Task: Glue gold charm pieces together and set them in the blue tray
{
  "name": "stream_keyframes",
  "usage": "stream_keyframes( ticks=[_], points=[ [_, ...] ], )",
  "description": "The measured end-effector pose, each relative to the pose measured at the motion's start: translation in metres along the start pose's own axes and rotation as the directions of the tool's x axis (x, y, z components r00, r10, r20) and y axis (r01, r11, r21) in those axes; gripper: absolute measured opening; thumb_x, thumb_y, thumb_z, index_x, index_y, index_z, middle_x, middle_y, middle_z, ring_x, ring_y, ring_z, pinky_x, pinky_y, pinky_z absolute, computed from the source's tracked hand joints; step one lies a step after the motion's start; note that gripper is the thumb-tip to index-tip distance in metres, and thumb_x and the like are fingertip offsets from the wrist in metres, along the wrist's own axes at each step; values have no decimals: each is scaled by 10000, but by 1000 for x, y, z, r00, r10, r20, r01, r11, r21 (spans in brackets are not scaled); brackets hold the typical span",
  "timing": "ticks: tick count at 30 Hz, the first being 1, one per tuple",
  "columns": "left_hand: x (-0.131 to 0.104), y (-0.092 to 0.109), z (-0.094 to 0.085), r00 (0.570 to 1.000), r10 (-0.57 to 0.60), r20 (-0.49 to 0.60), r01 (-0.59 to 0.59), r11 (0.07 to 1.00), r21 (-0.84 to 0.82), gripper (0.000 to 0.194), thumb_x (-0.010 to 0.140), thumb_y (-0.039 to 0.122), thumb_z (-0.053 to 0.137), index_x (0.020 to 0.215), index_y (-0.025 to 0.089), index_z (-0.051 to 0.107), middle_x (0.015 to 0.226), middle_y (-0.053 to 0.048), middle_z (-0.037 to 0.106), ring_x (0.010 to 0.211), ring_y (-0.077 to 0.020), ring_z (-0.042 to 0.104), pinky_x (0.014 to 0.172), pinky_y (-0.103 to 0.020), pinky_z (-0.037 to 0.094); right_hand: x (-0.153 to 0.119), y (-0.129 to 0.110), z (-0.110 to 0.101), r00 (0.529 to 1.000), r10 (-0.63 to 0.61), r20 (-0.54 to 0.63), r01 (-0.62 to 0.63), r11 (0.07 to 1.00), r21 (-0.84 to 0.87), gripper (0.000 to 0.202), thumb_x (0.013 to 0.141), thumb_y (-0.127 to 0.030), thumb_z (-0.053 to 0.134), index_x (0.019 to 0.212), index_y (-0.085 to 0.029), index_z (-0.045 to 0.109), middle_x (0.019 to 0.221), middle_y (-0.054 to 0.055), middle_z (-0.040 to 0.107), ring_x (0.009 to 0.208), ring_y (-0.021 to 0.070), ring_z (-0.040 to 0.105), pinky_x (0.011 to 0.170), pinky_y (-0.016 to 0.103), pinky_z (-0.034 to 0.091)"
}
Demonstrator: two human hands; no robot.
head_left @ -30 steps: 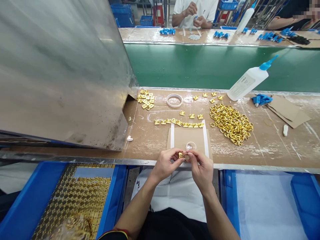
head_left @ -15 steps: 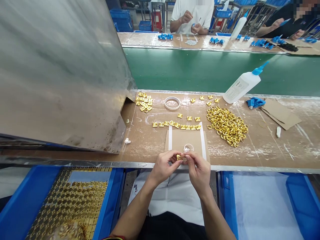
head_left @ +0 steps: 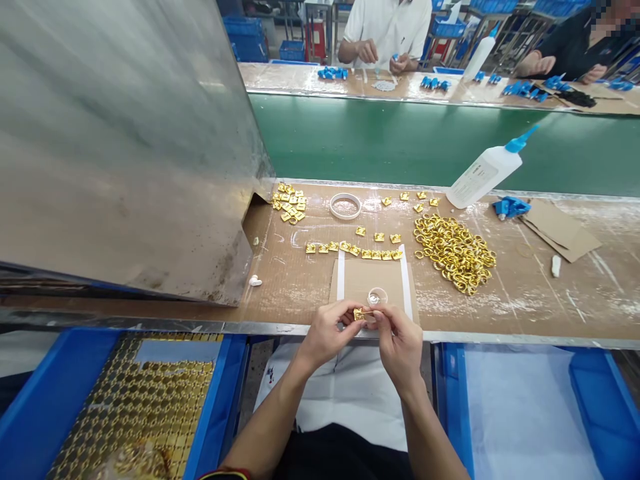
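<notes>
My left hand [head_left: 327, 333] pinches a small gold piece [head_left: 359, 314] over the front edge of the bench. From the right, my right hand [head_left: 401, 339] is closed on a thin stick whose tip meets the gold piece. Just behind my fingers sits a small clear round dish [head_left: 377, 296] on a cardboard pad [head_left: 373, 275] with white tape strips. Beyond the pad lies a row of gold square pieces [head_left: 367, 254], with a few more behind it. A heap of gold rings [head_left: 455, 253] rests to the right.
A metal housing [head_left: 125, 147] rises at left. A white tape ring [head_left: 345, 206], a glue bottle [head_left: 483, 177] and blue clips [head_left: 510, 207] stand farther back. Blue trays [head_left: 230, 387] flank my lap. Two people work across the green belt [head_left: 390, 143].
My hands and the gold piece have barely moved. Across the belt, one person's hands have lowered toward the table, and the other person's hand has shifted.
</notes>
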State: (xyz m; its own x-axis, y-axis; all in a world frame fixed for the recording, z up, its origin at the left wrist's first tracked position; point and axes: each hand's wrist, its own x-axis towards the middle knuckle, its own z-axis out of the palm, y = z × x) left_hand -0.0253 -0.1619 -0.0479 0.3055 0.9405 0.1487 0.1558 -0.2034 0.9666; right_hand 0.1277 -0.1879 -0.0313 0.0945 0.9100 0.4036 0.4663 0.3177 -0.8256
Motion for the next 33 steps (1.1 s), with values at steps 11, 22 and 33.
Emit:
stream_keyframes(
  ticks=[11,22,33],
  points=[
    [0,1,-1,1000,-16,-2,16,999,49,166,883,260,647,992,170,733,748,-30,721,649,-146,651,593,-222,520,2,1,0,1000,17,11,-18,999,44,210,1021,-267,522,905,-235,695,800,21,762,543,144,708,509,223,588],
    [-1,1,-1,1000,0,9,-1,999,36,165,896,253,639,1000,160,727,782,-44,715,666,-149,642,618,-227,528,1,-2,-3,998,38,48,-40,998,43,234,1026,-304,509,907,-231,697,804,35,766,550,158,717,502,237,589],
    [-1,-1,-2,997,-66,-39,67,997,40,186,861,300,674,976,162,723,696,-15,677,617,-137,613,572,-220,491,18,29,-16,983,-84,-164,73,995,-73,170,982,-261,588,881,-229,721,909,66,743,895,232,716,766,379,597]
  ],
)
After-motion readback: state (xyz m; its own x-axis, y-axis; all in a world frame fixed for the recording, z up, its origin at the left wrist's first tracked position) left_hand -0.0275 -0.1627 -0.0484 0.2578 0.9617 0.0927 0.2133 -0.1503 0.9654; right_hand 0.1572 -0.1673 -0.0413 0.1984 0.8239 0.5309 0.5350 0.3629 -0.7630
